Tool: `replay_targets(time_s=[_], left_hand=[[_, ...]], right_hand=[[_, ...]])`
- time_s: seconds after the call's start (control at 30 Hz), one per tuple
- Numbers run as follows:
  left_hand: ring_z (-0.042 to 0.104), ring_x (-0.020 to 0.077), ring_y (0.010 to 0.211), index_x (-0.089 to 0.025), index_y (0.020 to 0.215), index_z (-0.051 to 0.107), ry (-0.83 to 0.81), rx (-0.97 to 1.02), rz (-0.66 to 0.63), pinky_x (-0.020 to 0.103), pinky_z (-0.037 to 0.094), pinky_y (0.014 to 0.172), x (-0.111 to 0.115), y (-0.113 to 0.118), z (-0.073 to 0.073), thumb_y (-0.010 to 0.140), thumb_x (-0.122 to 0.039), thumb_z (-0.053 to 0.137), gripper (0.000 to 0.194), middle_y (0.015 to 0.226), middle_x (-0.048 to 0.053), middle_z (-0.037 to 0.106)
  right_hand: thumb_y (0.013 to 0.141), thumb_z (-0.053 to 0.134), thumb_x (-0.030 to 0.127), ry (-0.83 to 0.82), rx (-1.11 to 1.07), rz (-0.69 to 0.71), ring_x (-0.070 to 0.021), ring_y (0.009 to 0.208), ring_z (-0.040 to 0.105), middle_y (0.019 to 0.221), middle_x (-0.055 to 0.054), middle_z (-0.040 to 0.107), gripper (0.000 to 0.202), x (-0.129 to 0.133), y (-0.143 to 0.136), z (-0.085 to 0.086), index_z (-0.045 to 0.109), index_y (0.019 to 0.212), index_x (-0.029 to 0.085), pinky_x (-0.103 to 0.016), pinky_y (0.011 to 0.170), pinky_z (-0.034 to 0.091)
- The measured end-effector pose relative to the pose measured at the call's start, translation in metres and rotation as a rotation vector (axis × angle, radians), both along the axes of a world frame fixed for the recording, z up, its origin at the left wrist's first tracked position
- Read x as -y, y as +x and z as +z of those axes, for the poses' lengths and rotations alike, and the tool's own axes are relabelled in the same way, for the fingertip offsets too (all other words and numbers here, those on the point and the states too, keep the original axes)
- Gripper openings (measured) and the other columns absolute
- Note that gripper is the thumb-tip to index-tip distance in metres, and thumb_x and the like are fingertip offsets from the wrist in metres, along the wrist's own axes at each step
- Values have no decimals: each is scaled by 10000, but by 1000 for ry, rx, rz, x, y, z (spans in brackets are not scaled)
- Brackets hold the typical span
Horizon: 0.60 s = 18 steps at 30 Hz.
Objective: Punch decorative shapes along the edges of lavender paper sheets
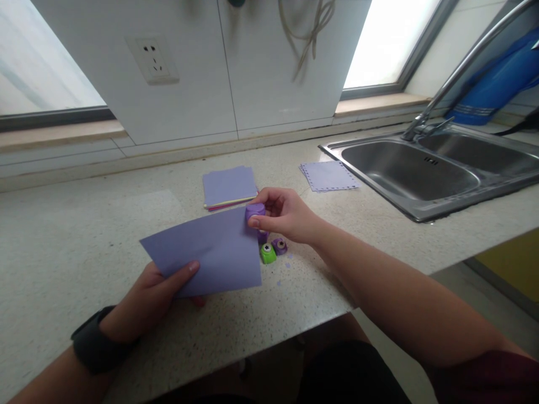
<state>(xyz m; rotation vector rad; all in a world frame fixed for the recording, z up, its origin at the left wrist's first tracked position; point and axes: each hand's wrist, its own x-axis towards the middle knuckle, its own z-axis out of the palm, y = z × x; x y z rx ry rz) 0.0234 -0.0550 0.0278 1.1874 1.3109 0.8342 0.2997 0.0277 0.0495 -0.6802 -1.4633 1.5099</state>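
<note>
Head view: left fingers (192,267) pinch purple paper (219,252); right fingers (255,223) grip a purple punch (255,210) at its corner

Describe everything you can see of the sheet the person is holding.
The sheet is plain light purple, four-cornered, and looks like paper or thin card. It bends slightly and is held tilted above the speckled counter. The left hand grips its near-left part, thumb on top. At its far-right corner is a small purple punch, held by the right hand. I can make out no holes.
</note>
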Motion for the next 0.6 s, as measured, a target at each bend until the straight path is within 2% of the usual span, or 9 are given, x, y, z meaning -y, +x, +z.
replay_targets(time_s=[0.27,0.47,0.6], left_hand=[[692,241,537,-154,1019,669,32,-43,-61,359,610,577,-1,-4,-3,844,-470,734,368,650,49,721],[690,231,529,-161,1090,646,17,-16,-38,372,620,560,0,-3,-1,827,-464,756,416,799,65,755],[691,234,531,-162,1056,654,19,-27,-43,362,618,563,0,-3,-1,835,-464,745,386,729,54,745]], right_hand=[[656,931,315,16,1,-2,-81,583,555,665,43,609,378,0,0,-1,648,855,161,-205,520,454],[654,931,315,4,-1,3,-80,582,557,669,42,614,386,0,0,0,646,863,162,-203,516,453],[654,932,323,0,-7,7,-77,584,557,672,42,617,391,0,0,0,647,867,159,-200,519,456]])
